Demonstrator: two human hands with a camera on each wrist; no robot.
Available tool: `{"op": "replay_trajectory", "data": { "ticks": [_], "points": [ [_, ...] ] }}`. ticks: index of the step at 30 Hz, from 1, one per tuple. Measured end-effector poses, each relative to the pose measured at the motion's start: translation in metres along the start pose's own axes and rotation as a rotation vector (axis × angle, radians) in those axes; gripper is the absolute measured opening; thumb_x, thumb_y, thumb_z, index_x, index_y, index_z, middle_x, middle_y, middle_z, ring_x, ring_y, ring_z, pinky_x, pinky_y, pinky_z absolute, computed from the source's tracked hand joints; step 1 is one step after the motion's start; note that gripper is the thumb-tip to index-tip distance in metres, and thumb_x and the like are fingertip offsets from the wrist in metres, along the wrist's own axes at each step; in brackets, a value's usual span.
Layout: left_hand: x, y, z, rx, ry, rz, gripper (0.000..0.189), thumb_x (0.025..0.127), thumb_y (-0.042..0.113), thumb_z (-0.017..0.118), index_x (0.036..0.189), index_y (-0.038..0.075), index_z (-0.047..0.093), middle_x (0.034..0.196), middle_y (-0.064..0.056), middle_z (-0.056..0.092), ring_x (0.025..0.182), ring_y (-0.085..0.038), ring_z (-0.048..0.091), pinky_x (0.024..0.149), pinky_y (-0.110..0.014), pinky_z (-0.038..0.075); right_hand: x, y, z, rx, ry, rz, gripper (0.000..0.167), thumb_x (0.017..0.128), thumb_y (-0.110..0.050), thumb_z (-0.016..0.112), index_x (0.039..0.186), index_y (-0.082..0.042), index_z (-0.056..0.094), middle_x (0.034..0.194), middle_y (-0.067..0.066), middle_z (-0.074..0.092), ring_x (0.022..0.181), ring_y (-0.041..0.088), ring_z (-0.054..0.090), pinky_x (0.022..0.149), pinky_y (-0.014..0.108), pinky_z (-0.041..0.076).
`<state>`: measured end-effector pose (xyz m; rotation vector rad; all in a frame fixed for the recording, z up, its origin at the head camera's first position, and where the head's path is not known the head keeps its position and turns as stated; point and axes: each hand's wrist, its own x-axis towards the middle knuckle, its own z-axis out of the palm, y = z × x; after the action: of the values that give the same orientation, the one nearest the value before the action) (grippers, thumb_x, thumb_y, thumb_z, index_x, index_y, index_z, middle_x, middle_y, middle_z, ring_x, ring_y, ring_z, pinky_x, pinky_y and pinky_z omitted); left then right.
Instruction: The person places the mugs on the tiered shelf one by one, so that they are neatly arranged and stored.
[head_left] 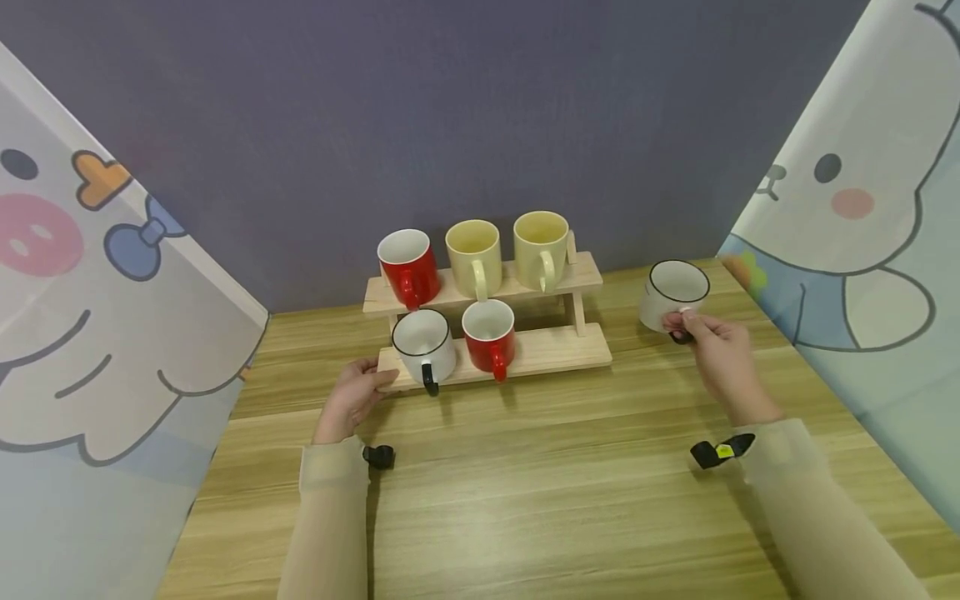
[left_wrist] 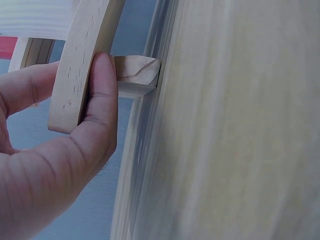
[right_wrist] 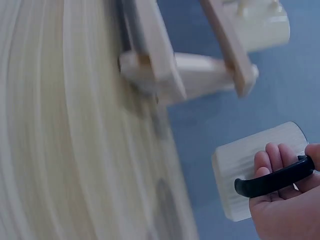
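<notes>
My left hand (head_left: pixel 348 398) grips the left end of the lower board of a two-tier wooden shelf (head_left: pixel 566 346). The left wrist view has the board end (left_wrist: pixel 75 75) between thumb and fingers. Over to the right, my right hand (head_left: pixel 722 350) holds a white mug (head_left: pixel 654 307) with a black rim by its black handle (right_wrist: pixel 274 182). This mug appears raised above the table in the right wrist view. On the lower board stand a white mug (head_left: pixel 438 360) with a black handle and a red mug (head_left: pixel 483 346), handles facing me.
The upper board carries a red mug (head_left: pixel 420 279) and two pale yellow mugs, one in the middle (head_left: pixel 491 262) and one at right (head_left: pixel 528 258). The wood-grain table (head_left: pixel 525 500) meets a dark wall (head_left: pixel 480 108) behind the shelf. Cartoon-printed panels (head_left: pixel 862 317) flank both sides.
</notes>
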<state>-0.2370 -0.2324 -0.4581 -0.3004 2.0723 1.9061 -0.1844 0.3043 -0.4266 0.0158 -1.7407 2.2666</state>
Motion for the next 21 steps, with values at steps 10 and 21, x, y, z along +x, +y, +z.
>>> {"op": "replay_trajectory", "data": {
  "ticks": [10,21],
  "points": [
    [-0.008,0.010,0.002,-0.021,-0.024,-0.011,0.067,0.100,0.003,0.063,0.149,-0.018,0.023,0.120,-0.017,0.047,0.093,-0.016,0.052,0.083,-0.029,0.052,-0.019,-0.005,0.039,-0.031,-0.100,-0.010,0.033,0.105,-0.007,0.058,0.113,0.025,0.063,0.098,0.009,0.075,0.096,0.015,0.068,0.087,0.023,0.052],
    [-0.002,0.002,0.000,-0.017,-0.008,0.011,0.067,0.100,0.006,0.064,0.150,-0.017,0.024,0.119,-0.014,0.049,0.092,-0.014,0.052,0.080,-0.027,0.051,-0.032,-0.004,0.067,-0.202,-0.139,0.039,0.038,0.106,-0.011,0.058,0.115,0.026,0.061,0.101,0.008,0.075,0.097,0.013,0.068,0.086,0.023,0.053]
  ]
}}
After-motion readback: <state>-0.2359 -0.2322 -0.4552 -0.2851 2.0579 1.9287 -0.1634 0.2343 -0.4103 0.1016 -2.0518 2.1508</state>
